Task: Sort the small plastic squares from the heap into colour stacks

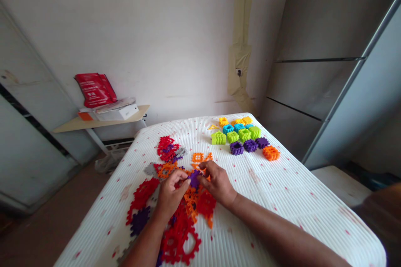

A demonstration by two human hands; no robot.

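Observation:
My left hand (171,194) and my right hand (217,183) meet over a pile of flat interlocking plastic pieces (175,212) in red, orange, purple and grey. Both hands pinch a small purple piece (194,178) between their fingertips, just above the pile. Finished cube blocks (241,135) in yellow, blue, green, purple and orange stand in rows at the far right of the white quilted surface (282,192), well beyond my right hand.
A small wooden side table (78,124) at the back left carries a red bag (95,89) and a white box (120,112). Grey cabinet doors (354,91) stand on the right. Brown floor (46,221) lies to the left of the surface.

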